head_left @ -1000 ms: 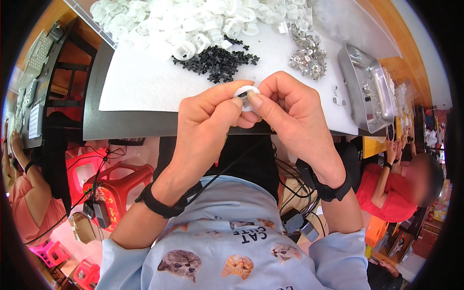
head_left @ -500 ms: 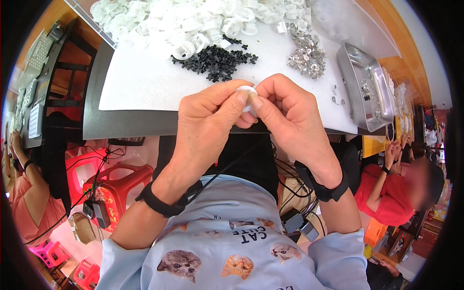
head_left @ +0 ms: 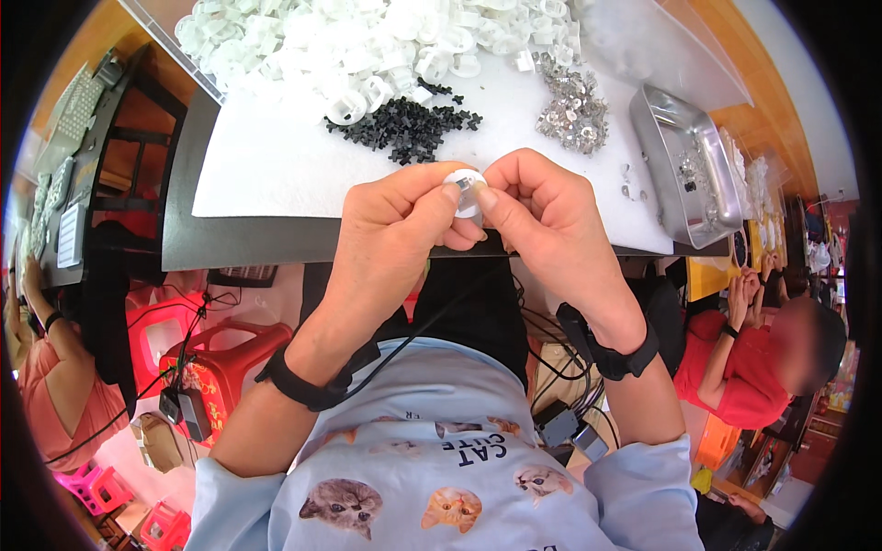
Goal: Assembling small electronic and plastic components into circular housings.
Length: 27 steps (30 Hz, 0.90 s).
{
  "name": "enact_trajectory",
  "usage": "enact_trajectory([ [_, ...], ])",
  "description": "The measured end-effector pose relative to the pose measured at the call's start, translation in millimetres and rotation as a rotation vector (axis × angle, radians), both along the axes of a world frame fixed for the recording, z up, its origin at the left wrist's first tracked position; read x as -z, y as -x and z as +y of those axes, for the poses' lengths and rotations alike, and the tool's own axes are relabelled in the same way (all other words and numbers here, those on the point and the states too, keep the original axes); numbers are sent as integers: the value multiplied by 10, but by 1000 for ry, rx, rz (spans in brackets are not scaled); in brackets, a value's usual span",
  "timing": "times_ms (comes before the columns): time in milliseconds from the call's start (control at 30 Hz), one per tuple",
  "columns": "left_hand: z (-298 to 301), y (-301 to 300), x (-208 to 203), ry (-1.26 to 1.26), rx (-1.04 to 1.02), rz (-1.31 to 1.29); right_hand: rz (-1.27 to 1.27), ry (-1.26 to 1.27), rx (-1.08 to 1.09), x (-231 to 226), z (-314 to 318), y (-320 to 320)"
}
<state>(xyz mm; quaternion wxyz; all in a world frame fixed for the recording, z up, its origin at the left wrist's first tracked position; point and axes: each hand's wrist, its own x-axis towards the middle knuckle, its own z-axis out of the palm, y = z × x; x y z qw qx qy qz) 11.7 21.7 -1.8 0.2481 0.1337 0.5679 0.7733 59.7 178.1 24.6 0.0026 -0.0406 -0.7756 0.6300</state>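
A small round white plastic part is held up between my two hands above the front edge of the white sheet. Its face shows a darker, metallic-looking spot. My left hand pinches it from the left between thumb and fingers. From the right, my right hand presses its thumb and finger against the same part; whether a smaller piece sits between those fingertips is hidden. Just beyond the hands lies a heap of black cross-shaped pieces. Small metal pieces are piled farther right.
A large heap of white plastic parts covers the far side of the white sheet. At the right stands a metal tray with small pieces inside. Red stools and cables are below left. A co-worker in red sits at right.
The white part has tilted, so more of its face with the metallic spot shows. Both thumbs have shifted slightly on it. The view has moved a little.
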Motion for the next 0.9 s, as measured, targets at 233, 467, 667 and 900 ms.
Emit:
enact_trajectory([
  [233,-8,22,-20,6,23,-30,35,2,-6,32,9,8],
  [467,25,22,-13,33,6,4,62,-39,8,86,9,33],
  [667,-37,74,-10,14,55,-68,17,-23,-2,13,40,41],
  [900,-50,58,-27,-71,92,-107,-21,-2,8,-14,46,28],
])
